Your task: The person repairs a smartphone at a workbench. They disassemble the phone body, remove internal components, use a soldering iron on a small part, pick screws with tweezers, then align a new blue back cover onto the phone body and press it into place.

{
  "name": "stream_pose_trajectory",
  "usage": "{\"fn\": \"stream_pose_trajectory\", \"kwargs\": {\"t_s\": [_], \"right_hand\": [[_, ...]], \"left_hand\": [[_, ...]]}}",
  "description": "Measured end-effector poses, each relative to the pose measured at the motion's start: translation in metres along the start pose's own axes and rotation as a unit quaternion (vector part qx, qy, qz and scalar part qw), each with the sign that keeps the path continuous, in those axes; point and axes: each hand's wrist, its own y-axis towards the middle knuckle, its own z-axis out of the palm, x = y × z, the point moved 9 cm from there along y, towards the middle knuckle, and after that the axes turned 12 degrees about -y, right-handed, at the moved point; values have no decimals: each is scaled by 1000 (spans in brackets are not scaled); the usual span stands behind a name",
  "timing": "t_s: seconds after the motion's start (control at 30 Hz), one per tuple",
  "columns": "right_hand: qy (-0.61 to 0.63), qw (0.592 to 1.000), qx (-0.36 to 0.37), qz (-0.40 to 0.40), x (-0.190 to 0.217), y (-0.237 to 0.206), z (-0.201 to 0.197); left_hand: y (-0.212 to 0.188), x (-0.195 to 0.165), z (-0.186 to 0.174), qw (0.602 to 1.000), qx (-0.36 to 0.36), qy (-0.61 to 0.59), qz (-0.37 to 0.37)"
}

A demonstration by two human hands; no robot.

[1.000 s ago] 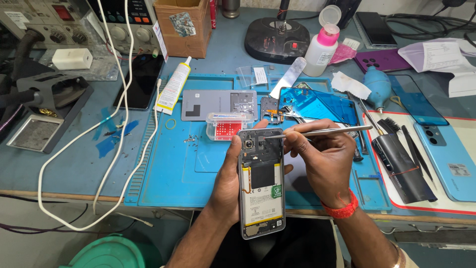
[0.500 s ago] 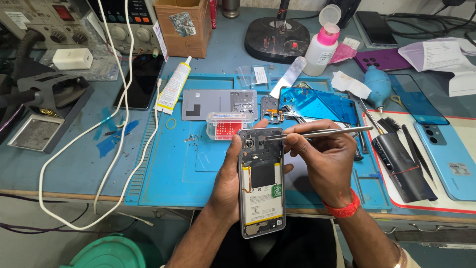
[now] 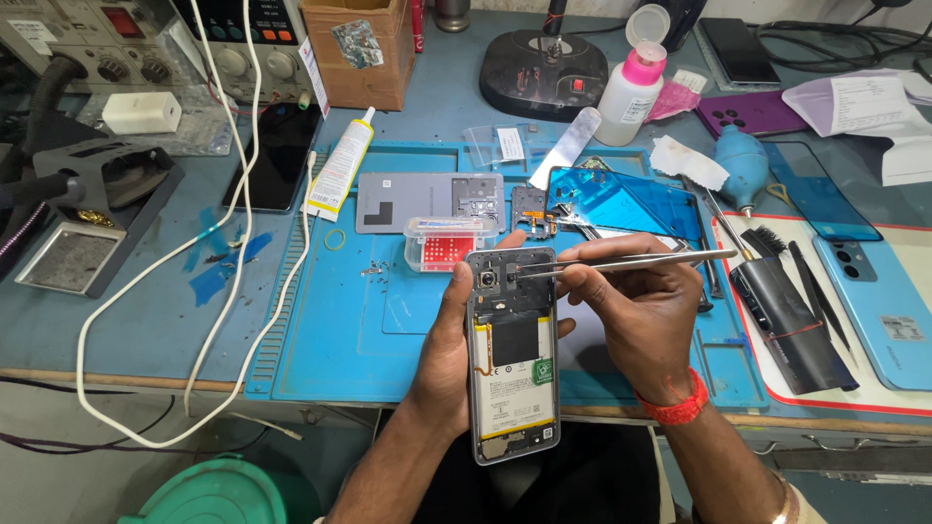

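Holding an opened phone [image 3: 513, 354] upright over the near edge of the blue mat [image 3: 340, 330], the left hand [image 3: 445, 354] wraps it from behind, thumb along the left rim and fingertips showing at the right side. The phone's back is off, so the battery, a black shield and the camera module at its top show. The right hand [image 3: 636, 315] sits at the phone's 3 o'clock, pinched narrow around metal tweezers [image 3: 621, 260]; their tips touch the phone's upper end just right of the camera, and the shaft runs out toward 3 o'clock. A red band circles the right wrist. At the phone's 12 o'clock, just beyond it, stands a small clear box [image 3: 449, 243] with red contents, and farther on lies a grey back cover [image 3: 427, 202]. At about 1 o'clock lies a blue-filmed frame [image 3: 621, 199], with a white bottle [image 3: 631, 87] with a pink collar well beyond it. At 10 o'clock a glue tube [image 3: 340, 163] lies across the mat's edge, and a white cable [image 3: 228, 243] loops over the bench at 9 o'clock. At 3 o'clock, well apart, lie a black pouch [image 3: 791, 320] and a light blue phone [image 3: 879, 311].
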Motion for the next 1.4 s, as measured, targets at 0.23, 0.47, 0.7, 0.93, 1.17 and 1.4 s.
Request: {"fn": "stream_pose_trajectory", "kwargs": {"t_s": [0.23,0.47,0.7,0.93,1.17,1.4], "right_hand": [[-2,1000,3,0,0,0,0],[-6,1000,5,11,-3,2,2],[3,1000,13,20,2,10,-1],[74,997,28,-3,13,19,8],[31,999,29,11,11,20,11],[26,999,40,-7,14,20,11]], "left_hand": [[0,0,0,1000,-1,-4,0],[3,-3,0,1000,-10,-6,4],[16,-22,10,996,16,80,41],[29,-42,18,977,-22,206,58],[32,-50,12,957,-84,270,66],[32,-52,11,952,-87,287,68]]}}
